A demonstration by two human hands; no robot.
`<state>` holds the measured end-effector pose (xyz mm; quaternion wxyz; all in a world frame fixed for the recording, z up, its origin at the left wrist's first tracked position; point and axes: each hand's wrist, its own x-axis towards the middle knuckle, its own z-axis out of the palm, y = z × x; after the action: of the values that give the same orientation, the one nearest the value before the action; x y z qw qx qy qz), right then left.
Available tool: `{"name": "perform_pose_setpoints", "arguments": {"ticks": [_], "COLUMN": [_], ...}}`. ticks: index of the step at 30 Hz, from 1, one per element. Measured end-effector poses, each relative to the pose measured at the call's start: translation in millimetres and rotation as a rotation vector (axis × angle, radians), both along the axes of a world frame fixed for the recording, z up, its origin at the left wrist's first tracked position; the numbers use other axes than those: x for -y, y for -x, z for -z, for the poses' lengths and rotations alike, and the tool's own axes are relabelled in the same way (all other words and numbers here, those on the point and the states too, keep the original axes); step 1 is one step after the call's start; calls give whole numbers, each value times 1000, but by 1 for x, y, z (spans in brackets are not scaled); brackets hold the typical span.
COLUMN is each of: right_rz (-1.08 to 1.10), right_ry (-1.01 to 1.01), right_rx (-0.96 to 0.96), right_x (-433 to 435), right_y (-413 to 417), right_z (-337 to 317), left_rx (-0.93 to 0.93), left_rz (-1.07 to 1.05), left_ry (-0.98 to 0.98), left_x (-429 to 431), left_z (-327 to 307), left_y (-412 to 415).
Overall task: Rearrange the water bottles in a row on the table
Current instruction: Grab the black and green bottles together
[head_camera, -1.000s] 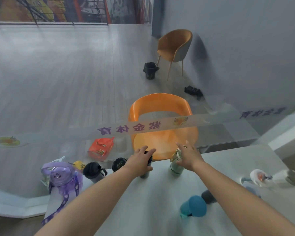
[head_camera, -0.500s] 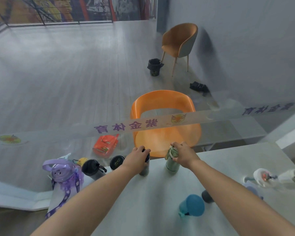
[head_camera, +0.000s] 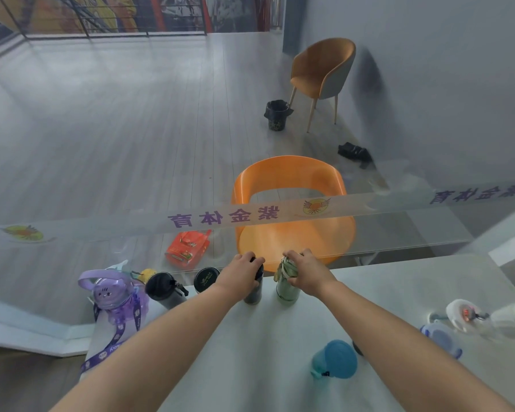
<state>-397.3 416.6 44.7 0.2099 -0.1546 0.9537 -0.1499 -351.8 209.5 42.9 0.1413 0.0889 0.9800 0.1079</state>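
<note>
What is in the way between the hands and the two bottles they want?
Nothing. The left hand is already wrapped over the dark bottle, and the right hand over the green bottle, both at the table's far edge.

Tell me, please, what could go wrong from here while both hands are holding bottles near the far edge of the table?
The dark bottle in the left hand and the green bottle in the right hand stand close to the table's far edge; a forward push might tip one off. The right forearm passes just beside the blue bottle, so pulling back could knock it.
</note>
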Motion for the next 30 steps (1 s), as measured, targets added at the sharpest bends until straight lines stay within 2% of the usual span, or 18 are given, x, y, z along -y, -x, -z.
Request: {"name": "perform_pose_setpoints", "arguments": {"ticks": [8, 19, 26, 30], "right_rz": [-72, -94, -8, -22], "right_ry": [-27, 10, -4, -82], "right_rx": [-15, 82, 31, 94], "right_x": [-5, -41, -79, -93], "right_y": [2, 3, -47, -92], "right_z": [4, -15, -31, -19], "left_rx": [17, -264, -376, -377], "left_rz": [-7, 1, 70, 120], "left_ry": [43, 14, 4, -26], "left_x": [-4, -33, -63, -81], "left_z": [-3, -3, -5, 7], "left_y": [-5, -29, -56, -82]}}
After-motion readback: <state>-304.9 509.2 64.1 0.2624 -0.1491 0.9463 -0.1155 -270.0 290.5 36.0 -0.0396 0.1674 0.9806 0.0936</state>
